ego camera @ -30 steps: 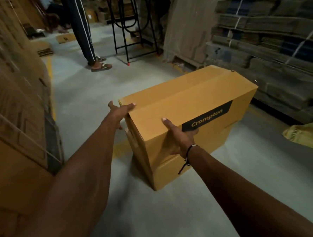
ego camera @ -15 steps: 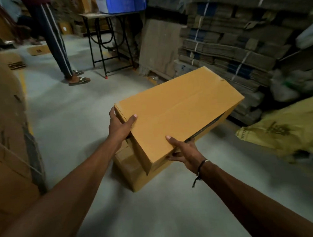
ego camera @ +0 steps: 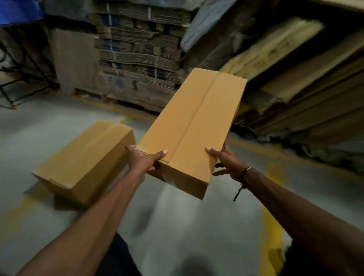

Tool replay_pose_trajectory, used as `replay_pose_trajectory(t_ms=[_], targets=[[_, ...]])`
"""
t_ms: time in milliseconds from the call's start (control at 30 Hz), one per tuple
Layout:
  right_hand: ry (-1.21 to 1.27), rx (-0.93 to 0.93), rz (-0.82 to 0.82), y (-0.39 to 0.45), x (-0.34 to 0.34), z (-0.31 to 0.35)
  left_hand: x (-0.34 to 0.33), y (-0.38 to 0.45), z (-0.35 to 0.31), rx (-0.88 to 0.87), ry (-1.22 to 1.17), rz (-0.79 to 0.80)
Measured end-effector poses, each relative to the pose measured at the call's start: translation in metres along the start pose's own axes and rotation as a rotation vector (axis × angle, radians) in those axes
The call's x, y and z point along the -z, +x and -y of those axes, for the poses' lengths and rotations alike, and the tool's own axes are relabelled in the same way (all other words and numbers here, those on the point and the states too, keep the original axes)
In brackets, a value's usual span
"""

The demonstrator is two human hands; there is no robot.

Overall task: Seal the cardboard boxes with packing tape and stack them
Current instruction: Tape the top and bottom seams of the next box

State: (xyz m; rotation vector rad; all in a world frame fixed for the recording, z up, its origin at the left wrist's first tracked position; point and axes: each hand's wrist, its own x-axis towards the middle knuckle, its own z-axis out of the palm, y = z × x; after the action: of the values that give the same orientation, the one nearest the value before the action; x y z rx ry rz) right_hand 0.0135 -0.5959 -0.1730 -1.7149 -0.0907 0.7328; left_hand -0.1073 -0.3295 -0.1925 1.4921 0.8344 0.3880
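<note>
Partly hidden, left hand [ego camera: 143,160], right hand [ego camera: 225,159], gripping box [ego camera: 194,124].

Bare forearms, a thin black cord bracelet [ego camera: 246,170] (loose end dangling) on the right wrist.

Both cardboard boxes, the held box [ego camera: 194,124] and the floor box [ego camera: 86,160], look smooth and matt; the concrete floor [ego camera: 182,223] has a dull sheen.

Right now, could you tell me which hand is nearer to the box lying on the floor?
Left. The left hand grips the carried box just beside the floor box; the right hand holds its far side.
</note>
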Motion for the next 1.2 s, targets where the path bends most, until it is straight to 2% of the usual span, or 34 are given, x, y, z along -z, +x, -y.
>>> replay_pose_trajectory(t_ms=[200,400,533,767,833,1000,1133,1200], targets=[[-0.007,-0.081,-0.188,-0.085,0.115,-0.083,-0.115,-0.104,0.063,0.03,0.019,0.113],[0.105,-0.147,-0.348,-0.127,0.168,-0.155,-0.199,-0.128,0.109,0.077,0.082,0.257],[0.239,-0.201,-0.467,-0.105,0.174,-0.202,-0.242,-0.098,0.139,0.125,0.161,0.32],[0.323,-0.198,-0.61,-0.003,0.168,-0.302,-0.298,-0.007,0.193,0.126,0.331,0.369],[0.349,-0.196,-0.638,0.035,0.164,-0.358,-0.304,0.014,0.211,0.148,0.366,0.376],[0.391,-0.239,-0.686,0.069,0.136,-0.416,-0.308,0.042,0.256,0.127,0.459,0.35],[0.349,-0.276,-0.751,0.055,0.119,-0.392,-0.309,0.035,0.278,0.065,0.506,0.348],[0.346,-0.334,-0.756,0.059,0.12,-0.389,-0.309,0.028,0.288,0.071,0.516,0.299]])
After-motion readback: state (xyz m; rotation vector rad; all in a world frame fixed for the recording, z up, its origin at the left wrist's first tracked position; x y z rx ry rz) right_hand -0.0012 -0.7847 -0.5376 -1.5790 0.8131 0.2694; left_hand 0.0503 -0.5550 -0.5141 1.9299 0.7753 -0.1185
